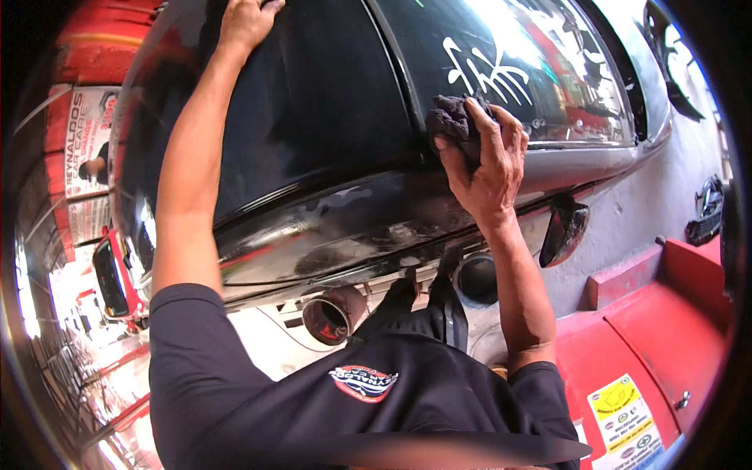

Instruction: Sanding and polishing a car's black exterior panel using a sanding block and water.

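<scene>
A glossy black car roof [313, 102] fills the upper middle, beside the car's windshield glass [572, 86] with white marks [486, 70] drawn on it. My right hand [493, 157] is closed around a crumpled dark cloth [454, 125], pressed near the seam between roof and glass. At the top edge, my left hand [249, 27] lies on the roof's far left part. Most of its fingers are cut off by the frame, so whether it grips anything is hidden. Below the right hand runs the dark side rail of the car, with a side mirror [564, 231] sticking out.
Two round open containers [333, 317] [476, 280] stand low beside my legs. A red metal cabinet [627, 345] with a yellow-and-white sticker is at lower right. A black part [707, 211] rests by the grey wall. At left are a banner [90, 141] and a red vehicle [117, 274].
</scene>
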Demonstrator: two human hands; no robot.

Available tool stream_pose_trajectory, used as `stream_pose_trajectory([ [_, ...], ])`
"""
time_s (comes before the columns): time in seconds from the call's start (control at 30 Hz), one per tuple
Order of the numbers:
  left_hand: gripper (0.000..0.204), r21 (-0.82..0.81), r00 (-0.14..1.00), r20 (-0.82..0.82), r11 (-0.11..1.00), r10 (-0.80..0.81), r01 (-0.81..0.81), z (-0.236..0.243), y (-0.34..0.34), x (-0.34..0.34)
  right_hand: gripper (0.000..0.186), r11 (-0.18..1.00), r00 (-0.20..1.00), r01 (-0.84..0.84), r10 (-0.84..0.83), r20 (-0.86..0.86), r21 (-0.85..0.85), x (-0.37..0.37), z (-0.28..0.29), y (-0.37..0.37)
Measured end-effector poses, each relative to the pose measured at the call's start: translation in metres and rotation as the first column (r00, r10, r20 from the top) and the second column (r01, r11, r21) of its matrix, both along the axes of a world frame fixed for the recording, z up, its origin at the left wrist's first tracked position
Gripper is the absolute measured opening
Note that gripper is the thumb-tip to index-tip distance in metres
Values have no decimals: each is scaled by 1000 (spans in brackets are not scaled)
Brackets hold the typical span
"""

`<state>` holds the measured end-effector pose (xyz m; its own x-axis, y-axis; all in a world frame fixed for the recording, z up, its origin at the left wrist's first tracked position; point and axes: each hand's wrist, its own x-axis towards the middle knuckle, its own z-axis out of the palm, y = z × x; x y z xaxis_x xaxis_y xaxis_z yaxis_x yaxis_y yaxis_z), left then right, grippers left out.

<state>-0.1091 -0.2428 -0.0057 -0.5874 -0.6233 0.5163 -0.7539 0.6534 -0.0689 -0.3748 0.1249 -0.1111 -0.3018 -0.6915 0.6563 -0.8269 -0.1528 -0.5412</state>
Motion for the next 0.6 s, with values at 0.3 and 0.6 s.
stream_pose_trajectory([
  [0.3,33,180,968,6,952,-251,246,-9,176,-8,63,996,997,80,-80,-7,34,-8,-9,6],
  [0.6,24,7,993,2,993,-117,117,-10,45,-16,64,1000,1000,-4,4,-5,-25,1,1,1],
])
